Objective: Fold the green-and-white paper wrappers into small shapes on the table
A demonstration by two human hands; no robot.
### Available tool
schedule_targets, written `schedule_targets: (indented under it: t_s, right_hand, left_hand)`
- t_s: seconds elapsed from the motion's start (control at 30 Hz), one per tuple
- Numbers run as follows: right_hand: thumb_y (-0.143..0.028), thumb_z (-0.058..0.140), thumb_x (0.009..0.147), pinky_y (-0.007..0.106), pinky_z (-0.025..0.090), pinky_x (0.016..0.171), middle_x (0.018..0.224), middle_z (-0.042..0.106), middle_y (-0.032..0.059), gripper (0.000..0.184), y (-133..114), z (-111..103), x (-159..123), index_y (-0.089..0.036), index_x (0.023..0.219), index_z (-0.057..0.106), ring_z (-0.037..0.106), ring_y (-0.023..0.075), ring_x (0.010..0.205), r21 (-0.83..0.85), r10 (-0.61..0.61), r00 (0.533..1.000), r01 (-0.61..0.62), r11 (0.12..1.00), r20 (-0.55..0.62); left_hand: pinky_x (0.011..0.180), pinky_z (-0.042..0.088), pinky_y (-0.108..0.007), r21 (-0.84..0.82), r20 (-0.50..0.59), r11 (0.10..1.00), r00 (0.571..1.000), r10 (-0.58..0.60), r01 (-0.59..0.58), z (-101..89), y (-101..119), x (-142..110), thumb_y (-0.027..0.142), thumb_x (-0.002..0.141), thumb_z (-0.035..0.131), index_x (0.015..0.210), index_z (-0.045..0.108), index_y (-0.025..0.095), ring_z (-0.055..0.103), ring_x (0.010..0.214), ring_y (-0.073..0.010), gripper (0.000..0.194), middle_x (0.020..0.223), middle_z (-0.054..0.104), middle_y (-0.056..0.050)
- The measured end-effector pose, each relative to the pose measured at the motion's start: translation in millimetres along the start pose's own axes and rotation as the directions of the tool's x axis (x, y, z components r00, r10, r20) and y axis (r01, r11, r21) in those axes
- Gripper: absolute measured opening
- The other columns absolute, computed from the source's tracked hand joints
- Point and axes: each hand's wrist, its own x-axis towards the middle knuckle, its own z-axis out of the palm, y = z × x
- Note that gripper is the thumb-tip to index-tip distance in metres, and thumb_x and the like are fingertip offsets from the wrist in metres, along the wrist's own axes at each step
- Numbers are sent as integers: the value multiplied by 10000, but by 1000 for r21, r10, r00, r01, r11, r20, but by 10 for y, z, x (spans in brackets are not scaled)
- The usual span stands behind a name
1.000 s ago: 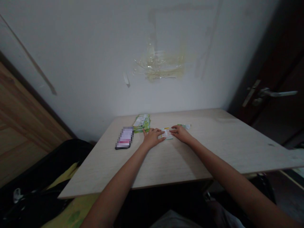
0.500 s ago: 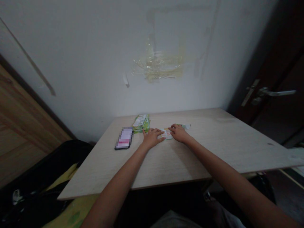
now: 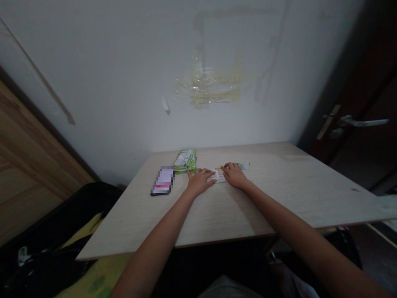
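A small white and green paper packet (image 3: 218, 176) lies flat on the pale wooden table (image 3: 279, 194), near its far edge. My left hand (image 3: 198, 181) rests on the packet's left end with fingers stretched out flat. My right hand (image 3: 234, 174) presses on its right end, fingers curled down onto it. A narrow strip of the packet (image 3: 244, 166) sticks out past my right hand.
A stack of green packets (image 3: 185, 160) sits by the wall, left of my hands. A phone (image 3: 163, 181) lies left of that stack. A dark door with a metal handle (image 3: 356, 122) stands at the right. A black bag (image 3: 56, 231) lies below the table's left side.
Both hands have stayed on the packet; my right hand shifted very slightly. Nothing else has moved.
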Motion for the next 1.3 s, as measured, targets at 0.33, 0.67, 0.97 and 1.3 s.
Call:
schedule_targets:
  t_s: [0.33, 0.67, 0.97, 1.3]
  right_hand:
    - [-312, 562, 969, 310, 433, 962, 1127, 668, 107, 278, 43, -1, 50, -182, 1095, 773, 590, 209, 1030, 186, -16, 997, 30, 982, -80]
    - [-306, 588, 948, 274, 422, 960, 1108, 683, 116, 274, 18, -45, 127, -173, 1096, 778, 608, 205, 1038, 158, 29, 999, -24, 987, -29]
    - [-294, 591, 932, 309, 443, 966, 1171, 657, 134, 305, 33, -115, 74, -159, 1155, 749, 621, 215, 1037, 148, -50, 999, 48, 988, 13]
    - [-270, 604, 911, 348, 438, 1030, 1229, 621, 150, 363, 160, -96, 44, -149, 1238, 707, 584, 230, 1134, 211, -152, 988, 142, 967, 32]
  left_hand:
    - [1153, 2, -735, -41, 30, 999, 999, 10, -9, -19, -84, -32, 634, 928, 488, 1335, 591, 475, 412, 1348, -332, 449, 1437, 568, 17]
    - [1129, -4, -758, -49, 41, 999, 999, -13, 15, -53, -54, -50, 643, 924, 491, 1338, 579, 491, 408, 1346, -334, 450, 1461, 554, 20]
    - [1138, -1, -744, -40, 44, 999, 999, -11, 13, -66, -50, -67, 652, 921, 483, 1353, 570, 485, 402, 1354, -345, 470, 1471, 545, 21]
    - [1130, -17, -753, -20, 36, 1000, 999, -13, 13, -69, -40, -65, 655, 920, 480, 1356, 561, 504, 408, 1352, -351, 468, 1462, 552, 23]
